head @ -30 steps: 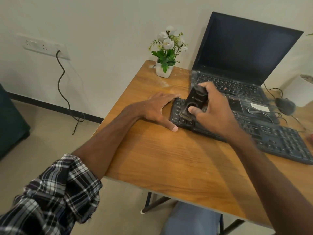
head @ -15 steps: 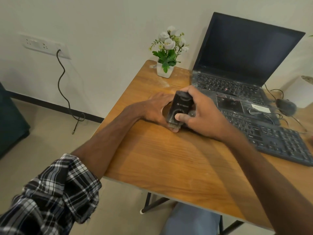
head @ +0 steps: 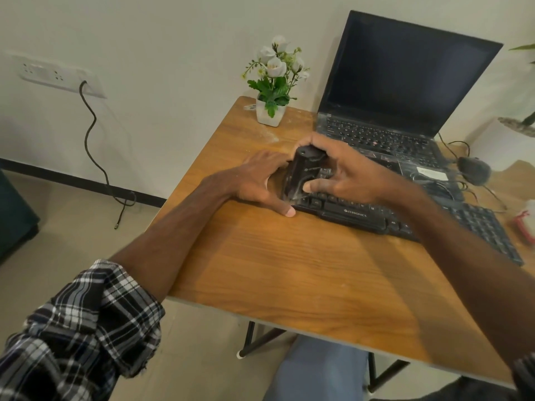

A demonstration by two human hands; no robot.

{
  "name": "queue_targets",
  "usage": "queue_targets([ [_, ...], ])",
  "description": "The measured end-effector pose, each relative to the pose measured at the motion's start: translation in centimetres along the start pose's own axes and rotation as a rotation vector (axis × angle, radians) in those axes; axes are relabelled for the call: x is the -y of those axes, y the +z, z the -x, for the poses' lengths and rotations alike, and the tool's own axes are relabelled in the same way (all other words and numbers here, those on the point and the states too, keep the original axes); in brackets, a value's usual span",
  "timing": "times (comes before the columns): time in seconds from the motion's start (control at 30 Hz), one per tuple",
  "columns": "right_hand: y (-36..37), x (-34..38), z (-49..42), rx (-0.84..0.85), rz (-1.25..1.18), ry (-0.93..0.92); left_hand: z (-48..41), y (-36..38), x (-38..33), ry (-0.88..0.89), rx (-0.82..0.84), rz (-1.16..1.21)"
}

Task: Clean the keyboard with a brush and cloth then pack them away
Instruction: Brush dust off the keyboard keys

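A black keyboard [head: 362, 217] lies across the wooden table [head: 289, 270], in front of the laptop. My right hand [head: 344, 172] grips a black brush [head: 301, 175] upright, bristles down on the keyboard's left end; the brush is blurred. My left hand [head: 260, 180] rests flat on the table with straight fingers against the keyboard's left edge, thumb stretched along its front corner. No cloth can be made out.
An open laptop [head: 405, 91] with a dark screen stands behind the keyboard. A small white pot of flowers [head: 273, 82] sits at the table's back left corner. A black mouse [head: 474, 170] with cables lies at the right, and a red-and-white object [head: 527, 227] at the right edge.
My right hand swept the brush from the keys toward the keyboard's left edge and now holds it more upright there. My left hand stays put at the edge.
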State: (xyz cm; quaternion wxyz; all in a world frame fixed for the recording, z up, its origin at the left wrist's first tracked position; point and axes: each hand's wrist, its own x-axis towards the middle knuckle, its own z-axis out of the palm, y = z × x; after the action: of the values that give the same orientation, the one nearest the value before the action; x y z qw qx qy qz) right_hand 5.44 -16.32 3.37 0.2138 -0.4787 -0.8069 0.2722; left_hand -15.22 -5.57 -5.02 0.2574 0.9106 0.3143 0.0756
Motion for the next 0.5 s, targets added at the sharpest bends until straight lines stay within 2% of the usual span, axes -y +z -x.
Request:
queue_targets([
  [0.17,-1.9,-1.1,3.6,0.085,-0.029,0.085,0.4,0.0,-0.4,-0.013,-0.005,0.015],
  [0.3,-5.9,-0.3,4.6,0.316,0.120,0.240,0.6,-0.1,-0.9,-0.027,-0.001,0.017],
  [0.33,-6.6,0.1,4.6,0.308,0.104,0.237,0.6,-0.2,-0.9,-0.033,0.001,0.017],
  [0.43,-6.0,0.7,3.8,0.125,-0.030,0.168,0.3,-0.1,-0.4,-0.035,0.006,0.005],
  [0.5,-4.3,0.5,3.3,0.051,-0.037,0.122,0.1,0.1,-0.1,-0.037,0.006,-0.002],
])
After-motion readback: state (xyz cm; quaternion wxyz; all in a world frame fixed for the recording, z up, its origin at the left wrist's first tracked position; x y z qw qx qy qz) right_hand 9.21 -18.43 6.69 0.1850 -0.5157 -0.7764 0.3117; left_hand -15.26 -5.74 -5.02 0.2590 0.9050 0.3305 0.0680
